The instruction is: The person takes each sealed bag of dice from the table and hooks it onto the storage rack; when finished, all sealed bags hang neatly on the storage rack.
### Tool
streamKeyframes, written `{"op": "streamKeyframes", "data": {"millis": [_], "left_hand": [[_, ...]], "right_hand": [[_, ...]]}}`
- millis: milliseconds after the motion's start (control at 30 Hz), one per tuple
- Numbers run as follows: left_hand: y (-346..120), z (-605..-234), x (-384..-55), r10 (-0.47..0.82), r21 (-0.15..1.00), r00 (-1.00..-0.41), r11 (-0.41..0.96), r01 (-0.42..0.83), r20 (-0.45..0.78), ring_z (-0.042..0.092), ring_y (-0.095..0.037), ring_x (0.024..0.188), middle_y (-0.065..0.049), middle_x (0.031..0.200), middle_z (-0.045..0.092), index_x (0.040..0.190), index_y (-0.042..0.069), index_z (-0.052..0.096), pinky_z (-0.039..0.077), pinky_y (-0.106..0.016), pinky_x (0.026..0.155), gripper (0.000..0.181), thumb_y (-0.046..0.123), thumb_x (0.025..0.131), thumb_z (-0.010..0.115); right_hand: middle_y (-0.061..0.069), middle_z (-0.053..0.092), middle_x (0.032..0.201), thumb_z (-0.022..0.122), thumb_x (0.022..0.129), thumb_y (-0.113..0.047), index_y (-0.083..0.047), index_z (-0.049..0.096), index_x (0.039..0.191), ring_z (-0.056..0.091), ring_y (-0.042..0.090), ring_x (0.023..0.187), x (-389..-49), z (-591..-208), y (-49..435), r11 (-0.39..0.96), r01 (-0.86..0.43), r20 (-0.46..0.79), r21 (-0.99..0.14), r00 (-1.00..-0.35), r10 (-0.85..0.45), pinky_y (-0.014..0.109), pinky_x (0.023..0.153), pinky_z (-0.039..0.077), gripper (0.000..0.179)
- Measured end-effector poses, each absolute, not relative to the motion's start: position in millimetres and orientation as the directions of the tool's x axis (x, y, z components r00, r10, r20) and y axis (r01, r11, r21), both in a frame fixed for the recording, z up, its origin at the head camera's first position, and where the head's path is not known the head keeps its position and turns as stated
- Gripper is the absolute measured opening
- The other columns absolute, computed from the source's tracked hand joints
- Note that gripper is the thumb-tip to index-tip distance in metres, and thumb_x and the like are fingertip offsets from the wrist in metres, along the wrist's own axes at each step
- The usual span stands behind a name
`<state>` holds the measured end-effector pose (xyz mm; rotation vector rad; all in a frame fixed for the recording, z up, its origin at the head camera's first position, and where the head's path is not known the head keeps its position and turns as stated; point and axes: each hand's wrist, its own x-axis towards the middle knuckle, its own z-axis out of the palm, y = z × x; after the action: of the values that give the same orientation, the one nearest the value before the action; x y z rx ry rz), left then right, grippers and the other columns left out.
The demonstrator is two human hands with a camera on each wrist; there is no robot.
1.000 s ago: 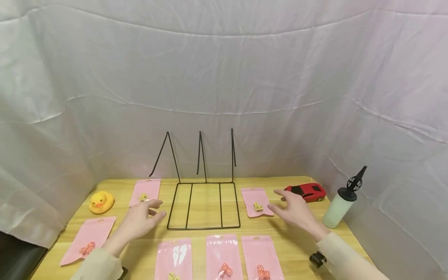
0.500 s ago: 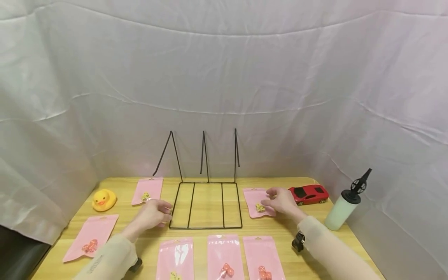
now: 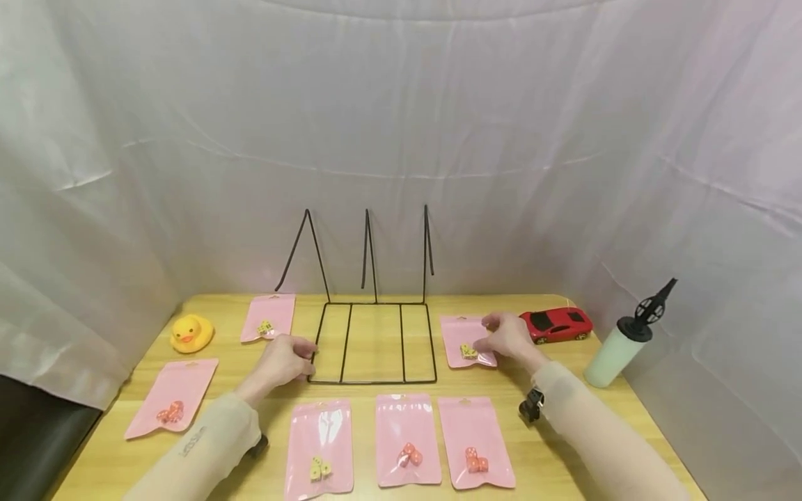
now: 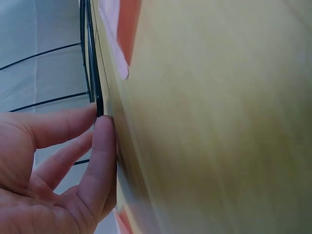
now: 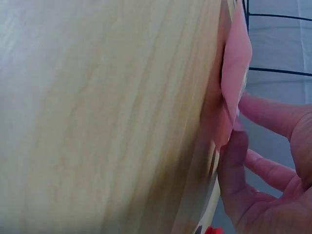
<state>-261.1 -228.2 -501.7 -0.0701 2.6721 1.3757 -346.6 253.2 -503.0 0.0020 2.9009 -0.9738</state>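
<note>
My left hand (image 3: 285, 360) pinches the front left corner of a black wire rack (image 3: 376, 382), whose upright hooks rise at the back. The left wrist view shows thumb and finger (image 4: 102, 141) meeting on the dark rod (image 4: 97, 83). My right hand (image 3: 506, 337) is at the right edge of a pink pouch (image 3: 452, 334) with yellow dice in it. In the right wrist view, thumb and finger (image 5: 235, 151) pinch the edge of that pouch (image 5: 237, 58), which stands slightly off the wood.
Pink pouches with dice lie at the back left (image 3: 278, 309), left (image 3: 188, 383) and front (image 3: 319, 424). A yellow rubber duck (image 3: 191, 334) sits left. A red toy car (image 3: 557, 325) and a pale green hand pump (image 3: 617, 355) stand right. A grey curtain (image 3: 388, 125) hangs behind.
My left hand has moved right onto the rack's corner. My right hand has moved left from beside the car and closed on the pouch's edge. The view has tilted slightly downward.
</note>
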Motion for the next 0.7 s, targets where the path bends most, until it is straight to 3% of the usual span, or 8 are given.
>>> {"op": "streamKeyframes", "data": {"millis": [267,400,533,700], "left_hand": [[-226.7,-494.1,-269.6,0.013,0.795,-0.989,0.597,-0.111,-0.147,0.074,-0.013,0.08,-0.022,0.116,0.077,0.131,-0.008,0.078,0.07,-0.028,0.071,0.049,-0.008,0.082,0.082],[-225.3,-494.2,-269.0,0.014,0.796,-0.987,0.593,-0.121,-0.16,0.074,-0.012,0.079,-0.021,0.115,0.077,0.131,-0.008,0.077,0.07,-0.027,0.071,0.049,-0.009,0.082,0.082],[-225.8,-497.3,-268.1,0.018,0.804,-0.986,0.582,-0.124,-0.165,0.075,-0.013,0.08,-0.022,0.115,0.077,0.132,-0.008,0.077,0.071,-0.027,0.071,0.049,-0.01,0.083,0.081],[-227.3,-500.9,-265.8,0.015,0.811,-0.985,0.569,-0.134,-0.174,0.074,-0.014,0.082,-0.022,0.116,0.077,0.131,-0.008,0.077,0.071,-0.027,0.071,0.049,-0.01,0.083,0.081]], "right_hand": [[0.026,0.075,0.133,0.093,0.082,-0.014,-0.003,0.075,0.136,0.069,0.037,0.115,-352.9,-496.7,255.9,0.769,0.027,-0.067,-0.639,-0.998,-0.02,0.052,0.105,0.06,0.057],[0.025,0.077,0.134,0.089,0.082,-0.011,-0.004,0.076,0.137,0.073,0.032,0.108,-349.3,-497.7,259.9,0.755,0.029,-0.051,-0.655,-0.999,-0.006,0.038,0.094,0.06,0.056],[0.023,0.08,0.13,0.087,0.083,-0.011,-0.003,0.077,0.137,0.072,0.022,0.089,-343.0,-496.9,263.4,0.747,-0.003,-0.001,-0.665,-1.0,-0.004,0.026,0.077,0.055,0.056],[0.023,0.084,0.117,0.087,0.084,-0.01,-0.001,0.077,0.138,0.073,0.012,0.075,-332.5,-493.2,264.8,0.712,-0.029,0.035,-0.702,-0.999,-0.006,0.021,0.065,0.058,0.055]]}}
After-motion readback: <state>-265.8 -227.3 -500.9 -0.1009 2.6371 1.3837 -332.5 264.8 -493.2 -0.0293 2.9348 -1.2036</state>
